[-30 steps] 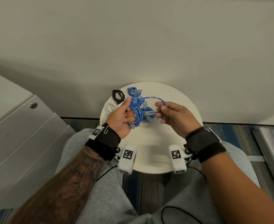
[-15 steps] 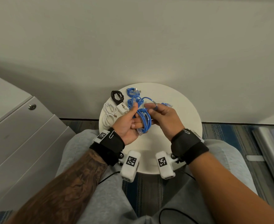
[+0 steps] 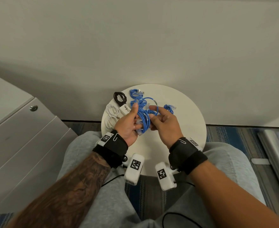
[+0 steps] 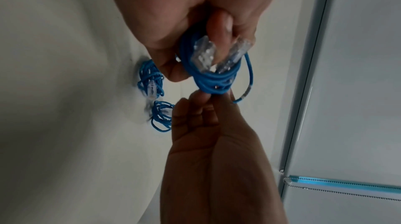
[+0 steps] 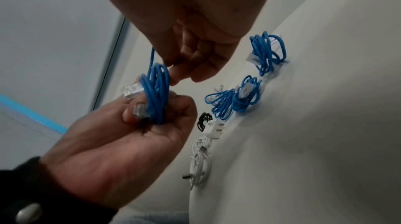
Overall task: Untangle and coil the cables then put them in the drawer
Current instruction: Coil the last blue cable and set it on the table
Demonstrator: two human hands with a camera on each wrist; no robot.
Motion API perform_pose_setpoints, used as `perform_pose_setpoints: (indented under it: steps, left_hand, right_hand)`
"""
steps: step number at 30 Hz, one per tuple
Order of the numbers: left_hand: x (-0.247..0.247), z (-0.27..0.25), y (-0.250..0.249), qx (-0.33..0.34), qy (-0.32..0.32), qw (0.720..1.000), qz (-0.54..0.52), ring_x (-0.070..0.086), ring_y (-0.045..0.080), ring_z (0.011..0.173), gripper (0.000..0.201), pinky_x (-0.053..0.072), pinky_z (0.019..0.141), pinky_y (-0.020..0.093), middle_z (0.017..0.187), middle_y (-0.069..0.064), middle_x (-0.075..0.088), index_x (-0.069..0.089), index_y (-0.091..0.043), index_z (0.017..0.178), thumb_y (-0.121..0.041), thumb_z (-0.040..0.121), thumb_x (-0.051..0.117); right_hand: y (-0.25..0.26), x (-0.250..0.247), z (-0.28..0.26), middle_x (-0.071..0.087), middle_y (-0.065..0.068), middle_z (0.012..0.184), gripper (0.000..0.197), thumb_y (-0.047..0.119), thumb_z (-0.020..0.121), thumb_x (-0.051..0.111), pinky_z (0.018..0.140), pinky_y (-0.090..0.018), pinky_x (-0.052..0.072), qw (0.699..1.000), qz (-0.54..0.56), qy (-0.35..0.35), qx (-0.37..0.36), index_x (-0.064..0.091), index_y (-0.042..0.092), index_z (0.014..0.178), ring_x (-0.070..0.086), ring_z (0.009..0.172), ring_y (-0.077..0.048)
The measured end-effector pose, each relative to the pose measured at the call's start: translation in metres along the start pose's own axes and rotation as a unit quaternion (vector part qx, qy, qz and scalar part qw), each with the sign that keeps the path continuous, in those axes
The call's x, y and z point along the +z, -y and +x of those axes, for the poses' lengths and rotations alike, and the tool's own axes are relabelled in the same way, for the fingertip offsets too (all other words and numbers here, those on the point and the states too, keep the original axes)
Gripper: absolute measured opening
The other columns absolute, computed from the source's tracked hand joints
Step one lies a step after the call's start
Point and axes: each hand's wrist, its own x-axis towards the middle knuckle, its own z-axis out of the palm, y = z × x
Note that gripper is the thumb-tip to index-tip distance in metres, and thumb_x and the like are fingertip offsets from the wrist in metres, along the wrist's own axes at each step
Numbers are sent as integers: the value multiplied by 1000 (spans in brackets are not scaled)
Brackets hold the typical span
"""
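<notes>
While we hold blue cable coil (image 3: 144, 120) above round surface (image 3: 184, 129), left hand (image 3: 127, 125) grips bundle, right hand (image 3: 163, 124) pinches loose tail. Cable light, springy, apt to unwind; best held across gathered loops, clear plugs spared.

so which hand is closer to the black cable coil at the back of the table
Left. The left hand is just in front of the black cable coil, nearly below it in the head view; the right hand sits farther to the right, across the blue coil.
</notes>
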Motion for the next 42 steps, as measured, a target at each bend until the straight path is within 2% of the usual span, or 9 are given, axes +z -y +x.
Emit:
perform_pose_setpoints:
  steps: [3, 6, 8, 12, 16, 24, 32, 36, 42]
  left_hand:
    - [-3, 1, 2, 4, -21, 1000, -8, 56, 43, 118, 83, 40, 109, 47, 123, 31, 58, 52, 2, 132, -59, 79, 68]
    - [-5, 2, 5, -12, -9, 999, -29, 43, 31, 98, 60, 39, 92, 38, 99, 17, 45, 62, -8, 109, -56, 74, 78]
    - [-2, 0, 5, -18, 9, 1000, -21, 47, 25, 87, 43, 44, 84, 37, 86, 14, 48, 64, -12, 97, -52, 82, 70]
    - [2, 1, 7, -17, 22, 1000, -1, 28, 9, 52, 54, 36, 68, 27, 55, -7, 29, 63, -5, 123, -50, 96, 50]
    - [5, -1, 7, -2, 21, 1000, 2, 23, 8, 50, 32, 25, 56, 21, 62, -4, 24, 51, -15, 79, -41, 98, 51]
    - [3, -2, 19, -1, 114, 990, 83, 28, 5, 52, 32, 32, 48, 15, 73, -6, 46, 49, -1, 128, -12, 99, 54]
    - [2, -2, 19, 44, 59, 989, 130, 22, 6, 47, 14, 24, 45, 17, 57, -6, 28, 59, -12, 87, -21, 98, 57]
    - [0, 0, 21, 52, 49, 991, 113, 20, 6, 47, 14, 20, 44, 18, 57, -6, 27, 65, -12, 99, -22, 99, 55]
    - [-2, -1, 22, 50, 52, 993, 95, 22, 5, 46, 23, 23, 41, 16, 62, 1, 30, 62, -5, 117, -16, 99, 52]
  right_hand:
    - [8, 3, -7, 69, 10, 98, 43, 16, 94, 67, 74, -12, 49, 996, 16, 81, -18, 50, 30, 132, 66, 82, 5]
    - [7, 5, -12, 61, 21, 114, 67, 7, 82, 79, 86, -7, 45, 988, -22, 146, -40, 39, 43, 122, 62, 100, 14]
    - [3, 3, -9, 65, 14, 109, 64, 13, 82, 81, 83, -10, 50, 993, -35, 107, -25, 42, 31, 130, 65, 93, 10]
    - [0, 1, -2, 69, -12, 93, 28, 36, 92, 70, 74, -22, 52, 997, -61, 24, -30, 59, 12, 102, 66, 84, -16]
    - [0, -3, 6, 69, -11, 85, 19, 37, 95, 65, 77, -35, 51, 999, -15, -18, -30, 70, 20, 87, 60, 77, -12]
    - [10, -16, 9, 69, -5, 70, 20, 20, 88, 74, 70, -31, 52, 997, 75, -6, 9, 66, 5, 77, 61, 68, -17]
    - [19, -26, 9, 65, -18, 70, 7, 13, 91, 71, 62, -24, 52, 996, 6, -38, -78, 75, 13, 97, 55, 58, -15]
    - [14, -19, 8, 57, -2, 58, 16, 24, 97, 64, 70, -30, 52, 996, 75, -2, 42, 69, 13, 108, 53, 56, -14]
    - [8, -29, 13, 65, -1, 83, 18, 24, 98, 61, 63, -21, 45, 971, 153, 98, 156, 68, 10, 106, 57, 73, -12]
